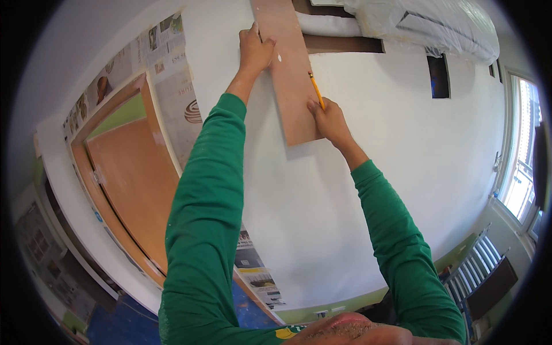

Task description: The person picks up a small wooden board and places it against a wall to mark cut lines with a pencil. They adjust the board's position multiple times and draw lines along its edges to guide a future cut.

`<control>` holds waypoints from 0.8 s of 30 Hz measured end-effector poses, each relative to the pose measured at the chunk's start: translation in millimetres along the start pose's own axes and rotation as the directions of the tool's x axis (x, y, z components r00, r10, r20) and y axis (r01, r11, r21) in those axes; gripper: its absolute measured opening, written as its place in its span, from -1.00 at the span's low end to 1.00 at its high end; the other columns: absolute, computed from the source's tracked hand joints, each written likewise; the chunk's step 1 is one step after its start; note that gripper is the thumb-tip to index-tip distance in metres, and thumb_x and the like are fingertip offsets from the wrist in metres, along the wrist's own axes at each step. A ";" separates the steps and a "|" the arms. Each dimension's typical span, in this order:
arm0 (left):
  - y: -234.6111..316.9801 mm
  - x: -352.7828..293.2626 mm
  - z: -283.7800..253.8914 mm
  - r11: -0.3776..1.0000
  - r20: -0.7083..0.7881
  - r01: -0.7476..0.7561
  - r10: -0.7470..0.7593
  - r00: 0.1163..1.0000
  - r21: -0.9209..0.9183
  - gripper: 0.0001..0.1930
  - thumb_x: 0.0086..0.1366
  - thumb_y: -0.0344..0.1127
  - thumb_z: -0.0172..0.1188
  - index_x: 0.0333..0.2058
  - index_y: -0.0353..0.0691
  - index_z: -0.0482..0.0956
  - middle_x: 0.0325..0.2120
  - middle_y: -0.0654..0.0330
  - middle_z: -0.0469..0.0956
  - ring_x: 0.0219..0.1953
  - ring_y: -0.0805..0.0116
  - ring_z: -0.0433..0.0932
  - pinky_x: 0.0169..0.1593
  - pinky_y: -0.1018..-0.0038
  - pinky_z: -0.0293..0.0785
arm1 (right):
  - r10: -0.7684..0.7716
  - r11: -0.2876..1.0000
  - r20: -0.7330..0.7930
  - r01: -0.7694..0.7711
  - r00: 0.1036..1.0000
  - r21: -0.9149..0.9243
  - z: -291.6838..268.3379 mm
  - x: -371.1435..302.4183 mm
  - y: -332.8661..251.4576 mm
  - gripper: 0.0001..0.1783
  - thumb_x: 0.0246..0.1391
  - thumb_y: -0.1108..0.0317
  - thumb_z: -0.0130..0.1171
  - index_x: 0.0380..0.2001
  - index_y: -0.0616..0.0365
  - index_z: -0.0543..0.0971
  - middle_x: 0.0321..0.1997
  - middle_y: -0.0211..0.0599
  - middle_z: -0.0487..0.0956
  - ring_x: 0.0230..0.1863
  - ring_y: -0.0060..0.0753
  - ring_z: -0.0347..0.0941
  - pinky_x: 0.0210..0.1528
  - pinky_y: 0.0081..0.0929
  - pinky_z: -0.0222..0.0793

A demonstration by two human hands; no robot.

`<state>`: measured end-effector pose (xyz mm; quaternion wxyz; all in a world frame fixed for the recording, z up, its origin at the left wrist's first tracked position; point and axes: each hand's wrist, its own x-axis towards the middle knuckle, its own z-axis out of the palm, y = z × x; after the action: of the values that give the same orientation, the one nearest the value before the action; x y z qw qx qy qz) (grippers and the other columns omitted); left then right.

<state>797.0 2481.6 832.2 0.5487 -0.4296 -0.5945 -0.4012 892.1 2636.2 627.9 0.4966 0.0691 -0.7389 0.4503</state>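
Observation:
A long, flat reddish-brown board [290,75] with a few white specks lies against the white wall, tilted slightly, its lower end at mid-wall. My left hand [256,53] grips its left edge, thumb on the front face. Lower down, my right hand [332,122] holds the right edge near the bottom corner. A yellow pencil [316,91] sticks up from that same hand, alongside the board's edge. The top of the board runs out of the picture.
Right of the board, the wall has a long cutout [345,44] with a white wrapped pipe [328,24], and a smaller cutout [440,77]. A plastic-covered unit [425,26] hangs above. Newspaper [172,75] surrounds a wooden door [135,178] at left; a window [520,149] is at right.

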 end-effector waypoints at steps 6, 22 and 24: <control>-17.8 21.4 -8.2 0.997 0.057 -0.072 0.073 0.996 -0.025 -0.55 0.31 -0.36 0.23 0.14 -0.39 0.55 0.06 -0.10 0.59 0.01 0.16 0.64 0.03 0.33 0.57 | 0.015 0.998 -0.103 -0.022 0.995 -0.066 11.1 5.1 -16.9 -0.58 0.38 0.05 0.10 -0.08 0.25 0.44 -0.33 0.11 0.65 -0.21 0.12 0.62 -0.17 -0.04 0.45; 16.0 61.4 -13.2 0.038 0.659 -0.874 0.641 0.393 0.485 -0.55 0.43 0.07 0.09 -0.51 -0.10 0.67 -0.39 0.33 0.63 0.01 0.24 0.48 0.20 0.26 0.39 | 0.097 0.984 -0.170 -0.121 0.981 -0.134 -100.0 -96.4 25.5 -0.75 0.44 0.17 0.06 -0.10 0.11 0.34 -0.51 -0.04 0.52 -0.52 0.00 0.42 -0.41 -0.14 0.33; 23.3 71.1 -6.2 -0.008 0.787 -0.896 0.481 0.386 0.444 -0.55 0.43 0.04 0.09 -0.51 -0.12 0.68 -0.42 0.33 0.63 -0.02 0.25 0.47 0.16 0.28 0.38 | 0.096 0.992 -0.167 -0.109 0.981 -0.069 -103.1 -104.6 32.4 -0.73 0.44 0.15 0.06 -0.11 0.11 0.33 -0.52 -0.05 0.51 -0.53 -0.04 0.40 -0.41 -0.16 0.32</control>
<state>819.0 2487.9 903.7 0.6599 -0.4081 -0.4923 0.3946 995.6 2694.7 535.7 0.5338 -0.0256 -0.7154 0.4501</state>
